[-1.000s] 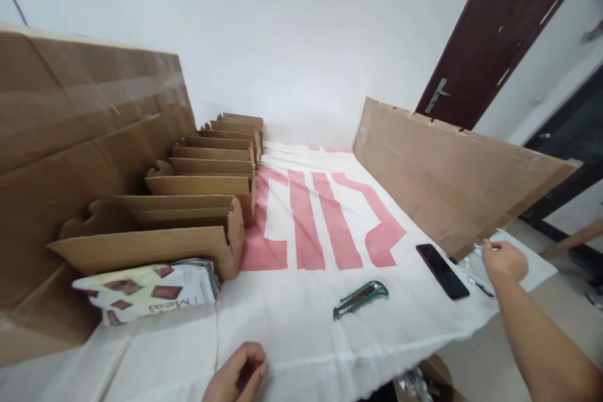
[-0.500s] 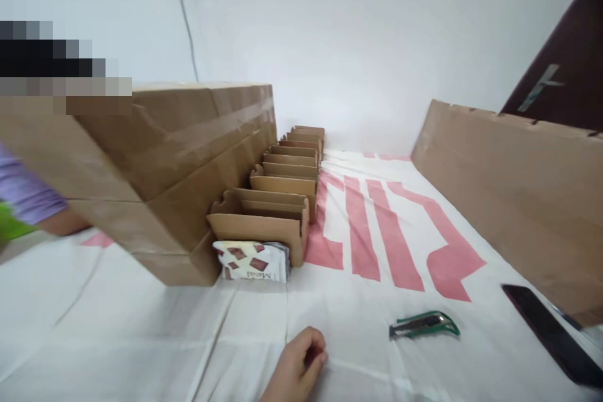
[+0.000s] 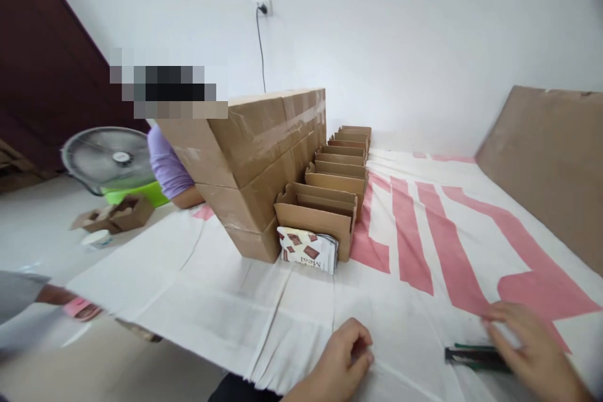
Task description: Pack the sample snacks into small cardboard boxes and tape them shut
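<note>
My left hand (image 3: 346, 355) rests on the white cloth at the bottom middle, fingers loosely curled in, nothing visible in it. Coming in from the lower right, my right hand (image 3: 532, 345) is over a green-and-black utility knife (image 3: 466, 355) that lies on the cloth. Its thumb and fingers are apart, slightly blurred, and they cover the knife's right end. Beyond my left hand, a folded printed packet (image 3: 306, 251) leans against the nearest of a row of open cardboard boxes (image 3: 315, 210).
Stacked taped cartons (image 3: 254, 195) stand left of the box row. Behind them is a person in a purple sleeve (image 3: 169, 166). A large cardboard sheet (image 3: 551, 169) stands at right. On the floor at left are a fan (image 3: 113, 154) and torn cardboard (image 3: 127, 213).
The view has swung left, bringing the fan and floor into sight. My right hand has come in over the utility knife. My left hand keeps its curled pose.
</note>
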The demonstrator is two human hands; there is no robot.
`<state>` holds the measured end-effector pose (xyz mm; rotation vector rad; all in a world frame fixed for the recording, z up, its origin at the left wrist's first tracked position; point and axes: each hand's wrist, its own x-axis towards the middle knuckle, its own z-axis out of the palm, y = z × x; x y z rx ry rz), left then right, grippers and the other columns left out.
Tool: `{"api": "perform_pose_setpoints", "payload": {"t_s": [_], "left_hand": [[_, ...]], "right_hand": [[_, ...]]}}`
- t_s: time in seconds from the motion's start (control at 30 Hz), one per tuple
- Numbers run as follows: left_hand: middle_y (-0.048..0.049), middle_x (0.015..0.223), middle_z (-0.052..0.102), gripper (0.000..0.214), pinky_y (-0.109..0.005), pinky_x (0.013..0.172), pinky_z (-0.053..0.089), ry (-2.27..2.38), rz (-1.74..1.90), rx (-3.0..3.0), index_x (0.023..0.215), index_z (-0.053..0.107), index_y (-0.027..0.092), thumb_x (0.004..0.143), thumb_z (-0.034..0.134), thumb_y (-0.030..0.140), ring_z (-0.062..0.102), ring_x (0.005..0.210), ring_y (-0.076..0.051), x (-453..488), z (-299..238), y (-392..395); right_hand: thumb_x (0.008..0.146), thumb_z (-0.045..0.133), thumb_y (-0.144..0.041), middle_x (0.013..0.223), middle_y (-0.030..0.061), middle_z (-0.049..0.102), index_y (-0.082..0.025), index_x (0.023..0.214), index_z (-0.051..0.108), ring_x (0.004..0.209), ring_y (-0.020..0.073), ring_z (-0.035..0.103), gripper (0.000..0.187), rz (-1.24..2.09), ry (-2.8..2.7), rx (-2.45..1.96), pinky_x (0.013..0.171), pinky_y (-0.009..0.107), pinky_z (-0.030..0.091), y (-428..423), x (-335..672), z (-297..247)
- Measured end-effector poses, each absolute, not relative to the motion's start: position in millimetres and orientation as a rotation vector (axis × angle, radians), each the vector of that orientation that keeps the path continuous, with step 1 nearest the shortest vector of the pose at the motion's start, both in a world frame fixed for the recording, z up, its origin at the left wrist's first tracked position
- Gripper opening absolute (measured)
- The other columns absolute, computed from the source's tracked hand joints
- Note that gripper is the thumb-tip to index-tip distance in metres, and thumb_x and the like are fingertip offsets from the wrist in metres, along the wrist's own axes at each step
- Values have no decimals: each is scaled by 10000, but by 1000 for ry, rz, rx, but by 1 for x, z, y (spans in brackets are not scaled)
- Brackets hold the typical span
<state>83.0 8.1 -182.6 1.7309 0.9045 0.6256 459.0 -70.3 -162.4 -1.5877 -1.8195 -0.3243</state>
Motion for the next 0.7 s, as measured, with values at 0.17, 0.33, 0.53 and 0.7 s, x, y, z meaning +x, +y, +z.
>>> {"api": "perform_pose_setpoints", "payload": {"t_s": [0.17,0.33,0.53,0.7], "left_hand": [[-102,1115,588,219,-410,890,485,1102,980,1846,965,572,211,758,542,144,568,1068,-253,48,-171,51],[-215,1467,335,573,-626,1103,320,1633,1262,1870,1295,477,167,760,638,295,307,1413,-398,15,-174,110],[-260,1555,174,833,-610,1146,278,1731,1276,1846,1465,263,125,764,677,300,187,1477,-409,36,-186,134],[-229,1543,187,752,-621,1146,271,1763,1390,1901,1463,290,159,827,645,348,206,1460,-408,43,-201,133]], "right_hand": [[867,651,-304,922,37,698,-270,860,636,923,213,664,38,-111,-2336,-1387,825,318,552,-62,375,-178],[846,651,-294,1024,72,700,-254,928,632,949,220,678,93,-288,-2308,-1372,822,320,576,-67,352,-195],[867,606,-276,967,79,704,-245,908,612,918,222,687,51,-365,-2243,-1373,786,320,587,-68,348,-200],[867,601,-265,957,83,702,-240,896,605,913,227,687,38,-362,-2243,-1386,782,326,587,-70,346,-198]]}}
